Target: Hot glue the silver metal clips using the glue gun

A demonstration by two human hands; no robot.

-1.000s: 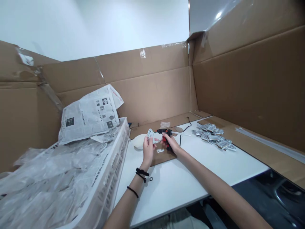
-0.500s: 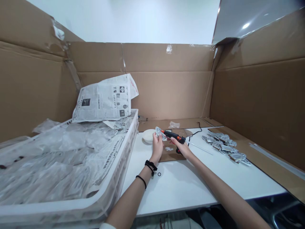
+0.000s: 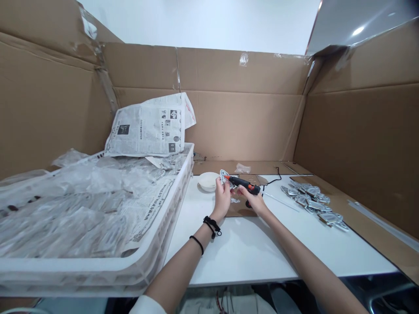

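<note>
My right hand (image 3: 252,199) is wrapped round a black hot glue gun (image 3: 244,183) with an orange tip and a clear glue stick (image 3: 281,202) poking out of its back. Between the fingers of my left hand (image 3: 223,198) is a small white-and-grey flat piece (image 3: 223,174), its exact kind too small to make out. The gun's tip points at this piece and appears to touch it. Beneath both hands lies a brown cardboard sheet (image 3: 240,210) with a small whitish piece (image 3: 235,200) on it. Just behind my left hand stands a white bowl (image 3: 208,181).
A large white plastic crate (image 3: 150,257) of plastic-wrapped items fills the left, with newspaper (image 3: 147,126) at its back. Several grey-white pieces (image 3: 310,198) lie piled on the right of the white table (image 3: 262,261). Cardboard walls (image 3: 242,122) surround it. A black cord (image 3: 278,174) runs behind.
The camera view has shifted slightly, so the scene sits a little to the right. Both hands keep their holds, and the glue gun's tip stays at the small piece.
</note>
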